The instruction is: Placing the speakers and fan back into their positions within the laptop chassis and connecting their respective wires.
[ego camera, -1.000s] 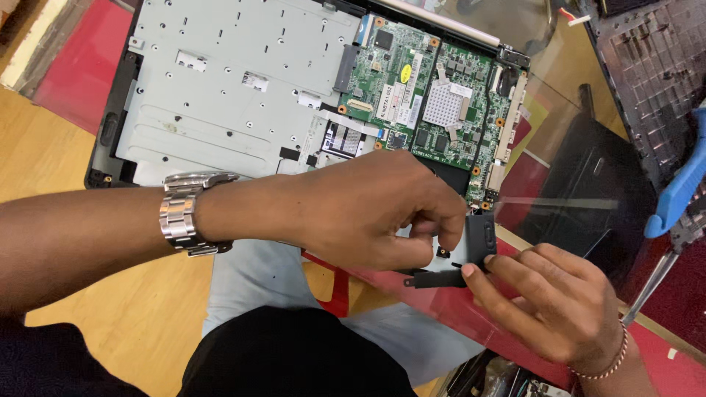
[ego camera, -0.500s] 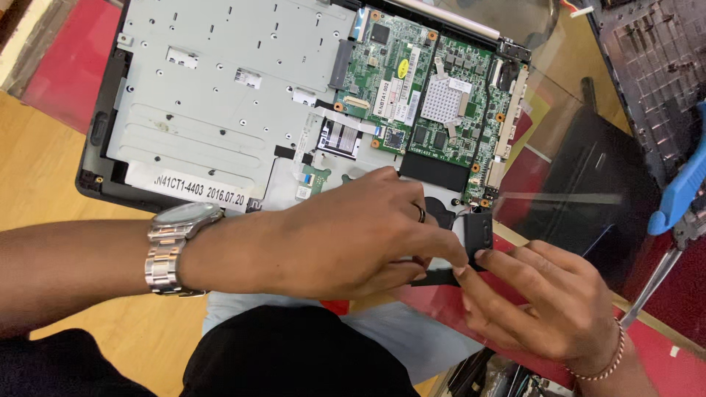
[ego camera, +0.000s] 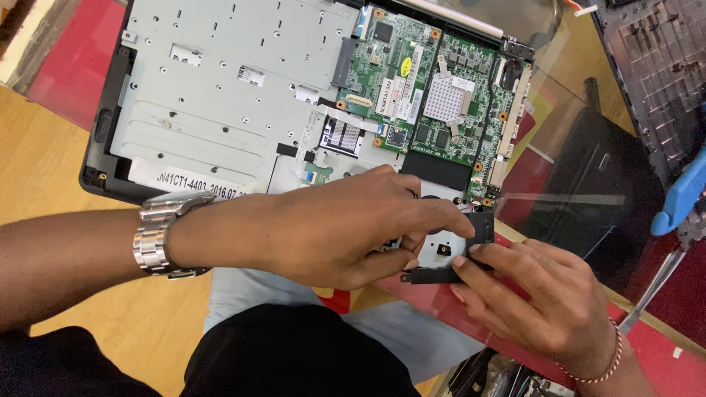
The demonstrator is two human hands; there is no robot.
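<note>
Here, left to right, the following is seen:

Wristwatch: a silver metal-link wristwatch point(ego camera: 158, 237) is worn on the left wrist, above the pale wooden tabletop point(ego camera: 44, 176).

Laptop base: an opened black laptop chassis point(ego camera: 99, 129) with a grey perforated metal plate point(ego camera: 220, 95) is laid across the table; a strip of red mat point(ego camera: 77, 59) is seen under its far left corner.

Left hand: the left hand point(ego camera: 346, 231) is laid over the near edge of the laptop base, its fingers curled down and pinched onto the left side of the fan part; the thumb is tucked beneath.

Circuit board: a green printed circuit board point(ego camera: 434, 95) with a square silver-grey heat pad is seated in the right half of the chassis, just beyond the hands.

Fan part: a small black-framed cooling fan module with a pale metal face point(ego camera: 448, 250) is held at the near right corner of the chassis, between the two hands and touched by both.

Right hand: the right hand point(ego camera: 537, 305) is set at the fan's near right edge, fingertips point(ego camera: 460, 262) pressed against its black frame; a beaded bracelet point(ego camera: 599, 367) is worn on the wrist.

Screwdriver: a blue-handled screwdriver point(ego camera: 680, 195) is lying at the far right, well apart from the hands.
</note>
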